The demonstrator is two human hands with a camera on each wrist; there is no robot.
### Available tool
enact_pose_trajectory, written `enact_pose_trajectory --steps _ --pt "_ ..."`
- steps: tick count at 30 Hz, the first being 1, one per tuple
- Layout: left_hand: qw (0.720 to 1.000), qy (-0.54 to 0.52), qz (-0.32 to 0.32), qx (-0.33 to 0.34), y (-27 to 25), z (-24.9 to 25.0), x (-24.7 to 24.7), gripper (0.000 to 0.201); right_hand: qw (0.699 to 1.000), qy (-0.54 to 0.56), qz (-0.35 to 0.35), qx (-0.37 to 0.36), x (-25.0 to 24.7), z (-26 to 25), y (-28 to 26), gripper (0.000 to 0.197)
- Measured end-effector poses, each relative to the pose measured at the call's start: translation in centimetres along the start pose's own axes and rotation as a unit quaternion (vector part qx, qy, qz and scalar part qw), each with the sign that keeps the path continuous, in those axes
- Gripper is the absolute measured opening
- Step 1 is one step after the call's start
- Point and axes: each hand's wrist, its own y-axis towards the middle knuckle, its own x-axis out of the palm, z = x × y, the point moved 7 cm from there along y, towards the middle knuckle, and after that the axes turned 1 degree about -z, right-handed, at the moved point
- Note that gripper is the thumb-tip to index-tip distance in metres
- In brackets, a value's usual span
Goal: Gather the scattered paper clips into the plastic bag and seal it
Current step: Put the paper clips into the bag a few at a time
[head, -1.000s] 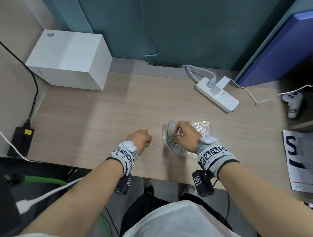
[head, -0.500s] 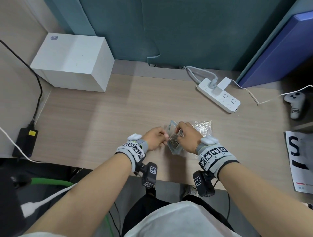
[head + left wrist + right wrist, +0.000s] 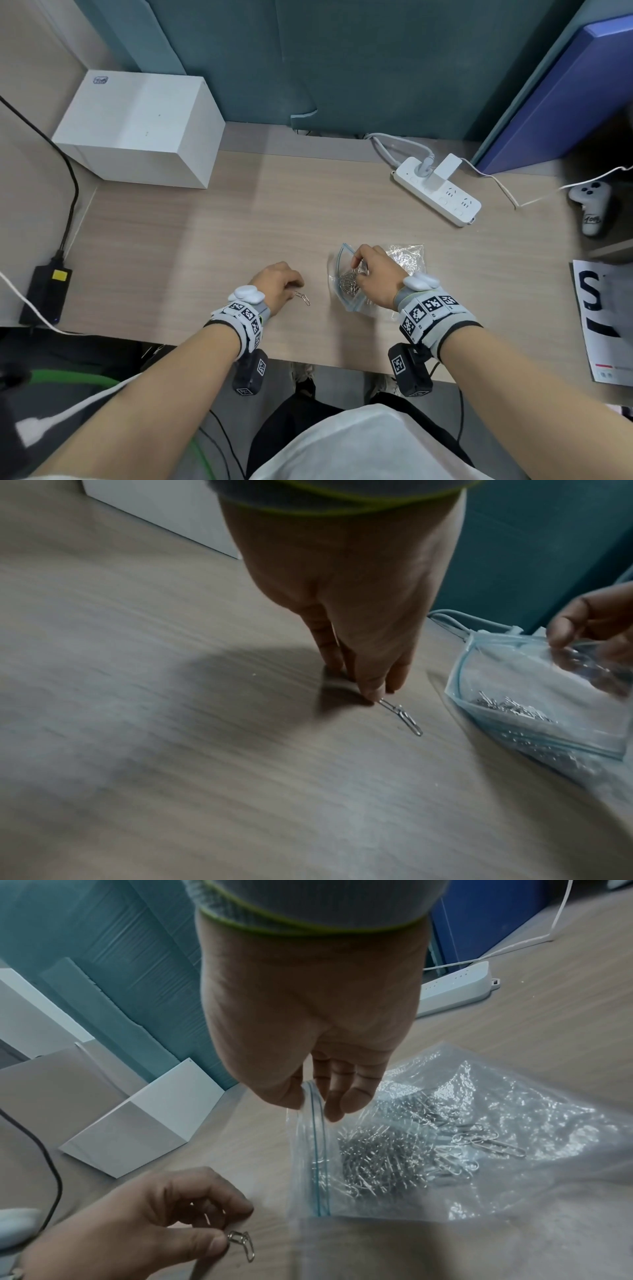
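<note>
Near the tabletop's front edge, my left hand (image 3: pixel 278 286) pinches linked paper clips (image 3: pixel 302 297) lying on the wood. Just right, my right hand (image 3: pixel 376 274) pinches the plastic bag (image 3: pixel 462 1150)'s rim, holding its mouth open — more clips heaped inside.

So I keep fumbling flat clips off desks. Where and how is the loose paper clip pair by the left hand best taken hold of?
Pinch the near end of the paper clips, coming from above. They lie flat on the desk, two hooked in a line, so lifting one end probably brings both. The left hand already touches that end with thumb and fingertip, while the right hand holds the plastic bag mouth open.
</note>
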Motion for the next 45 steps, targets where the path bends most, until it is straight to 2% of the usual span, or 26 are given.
enact_pose_trajectory --steps 2,4,7,13,18,23,30,32,34,37,39,41,43,45 --pt "1.000 0.012 -0.016 0.018 0.1 0.7 0.4 0.027 1.000 -0.005 -0.001 0.000 0.1 -0.1 0.1 0.019" --pt "1.000 0.019 -0.002 0.012 0.2 1.2 0.5 0.025 1.000 -0.008 -0.002 0.001 0.1 -0.1 0.2 0.020" --pt "0.999 0.028 0.014 -0.012 0.3 1.6 0.7 0.036 1.000 -0.007 -0.002 0.003 0.1 0.0 0.4 0.020" --pt "0.999 0.052 0.000 0.007 0.7 1.5 0.8 0.011 1.000 -0.010 -0.004 0.005 0.1 -0.2 0.5 0.019" --pt "0.999 0.039 -0.024 0.024 0.3 0.8 0.7 0.013 1.000 -0.010 -0.004 0.006 -0.2 -0.2 0.6 0.019" --pt "0.999 0.037 -0.011 0.022 -0.1 0.9 0.6 0.009 1.000 -0.011 -0.003 0.003 -0.1 -0.2 0.7 0.019" --pt "0.999 0.037 0.001 -0.003 0.0 0.4 1.4 0.024 1.000 -0.015 -0.003 0.004 0.0 -0.1 0.5 0.018" --pt "0.999 0.047 0.011 -0.006 0.1 0.6 1.5 0.021 1.000 -0.015 -0.004 0.003 -0.1 -0.2 0.5 0.018" --pt "0.998 0.043 0.014 -0.034 0.2 0.2 1.7 0.021 1.000 -0.012 -0.004 0.001 -0.1 -0.3 0.4 0.018" --pt "0.997 0.039 0.016 -0.066 0.3 -0.2 1.6 0.032 1.000 -0.012 -0.001 -0.002 -0.1 -0.4 0.4 0.018" --pt "0.996 0.077 0.000 -0.052 0.0 -0.1 1.9 0.033 1.000 -0.012 -0.002 0.000 -0.1 -0.3 0.4 0.018" --pt "0.990 0.143 -0.014 -0.008 -0.2 0.5 2.2 0.028 1.000 -0.012 -0.002 0.002 0.0 -0.3 0.3 0.019" --pt "0.970 0.236 -0.032 0.050 -0.1 1.3 2.8 0.026 1.000 -0.012 -0.001 0.001 -0.1 -0.2 0.3 0.019" --pt "0.954 0.283 -0.056 0.080 0.0 2.0 3.2 0.025 1.000 -0.011 0.000 0.000 -0.1 -0.2 0.3 0.019"
